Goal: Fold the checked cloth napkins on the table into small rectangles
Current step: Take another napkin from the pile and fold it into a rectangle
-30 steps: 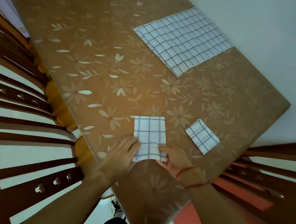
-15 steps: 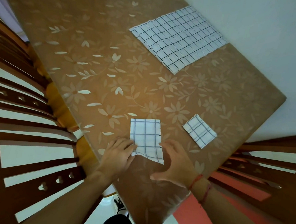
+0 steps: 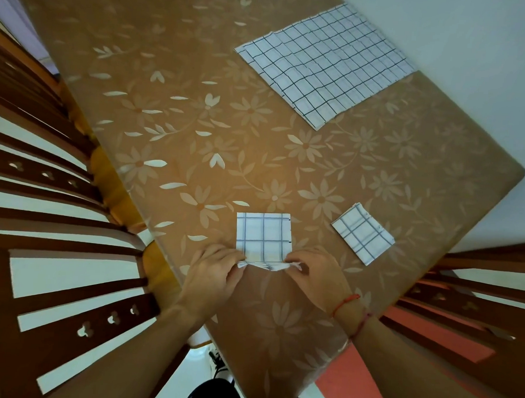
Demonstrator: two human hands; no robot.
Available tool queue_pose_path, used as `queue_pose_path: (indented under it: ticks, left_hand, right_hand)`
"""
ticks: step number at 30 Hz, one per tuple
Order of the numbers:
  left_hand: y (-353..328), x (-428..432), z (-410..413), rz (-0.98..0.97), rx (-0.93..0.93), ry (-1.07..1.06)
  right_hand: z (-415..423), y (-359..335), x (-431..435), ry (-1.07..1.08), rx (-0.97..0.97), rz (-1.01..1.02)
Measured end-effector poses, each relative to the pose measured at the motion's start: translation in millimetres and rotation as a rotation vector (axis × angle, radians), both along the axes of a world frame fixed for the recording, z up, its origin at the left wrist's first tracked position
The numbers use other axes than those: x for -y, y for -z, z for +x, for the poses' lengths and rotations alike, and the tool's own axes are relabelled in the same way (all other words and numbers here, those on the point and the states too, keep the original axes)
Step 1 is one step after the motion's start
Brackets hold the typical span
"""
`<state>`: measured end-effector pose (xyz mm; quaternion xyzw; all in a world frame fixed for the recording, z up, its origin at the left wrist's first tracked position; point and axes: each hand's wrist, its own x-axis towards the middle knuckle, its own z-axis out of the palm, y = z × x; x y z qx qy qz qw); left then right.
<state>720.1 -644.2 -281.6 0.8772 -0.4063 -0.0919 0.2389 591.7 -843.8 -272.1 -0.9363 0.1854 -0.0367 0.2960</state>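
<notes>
A partly folded white checked napkin (image 3: 263, 234) lies near the table's front edge. My left hand (image 3: 213, 274) pinches its near left corner, and my right hand (image 3: 316, 276) pinches its near right corner; the near edge is lifted off the table between them. A small folded napkin (image 3: 363, 233) lies to the right. A stack of unfolded checked napkins (image 3: 326, 63) lies flat at the far right of the table.
The table (image 3: 199, 104) wears a brown floral cover. Wooden chairs stand at the left (image 3: 50, 218) and at the right (image 3: 469, 288). A pale wall (image 3: 476, 42) runs along the table's far right side.
Both hands moved from resting on the napkin's near end to pinching its near corners. The near edge has come up off the table.
</notes>
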Motion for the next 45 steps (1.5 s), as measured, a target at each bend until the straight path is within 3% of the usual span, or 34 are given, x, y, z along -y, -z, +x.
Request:
queue_pose_path:
  ticks: [5,15,19,25,35,39,45]
  left_hand:
    - [2,12,9,0.021,-0.108,-0.139]
    - [-2,25,22,-0.004,-0.078,-0.227]
    - [1,25,25,-0.005,0.018,-0.145]
    - [12,27,34,0.145,0.057,-0.027]
    - [10,23,40,0.088,0.150,0.077]
    - [17,23,44,0.184,0.182,0.254]
    - [28,23,48,0.280,0.196,0.282]
  right_hand:
    - [21,-1,10,0.176,-0.160,0.169]
    - [52,2,17,0.226,-0.296,0.135]
    - [56,9,19,0.237,-0.325,0.112]
    - [60,9,18,0.271,-0.298,0.057]
    - [62,8,13,0.315,-0.282,0.029]
    - [63,7,12,0.326,-0.280,0.015]
    - [68,-2,12,0.331,-0.317,-0.051]
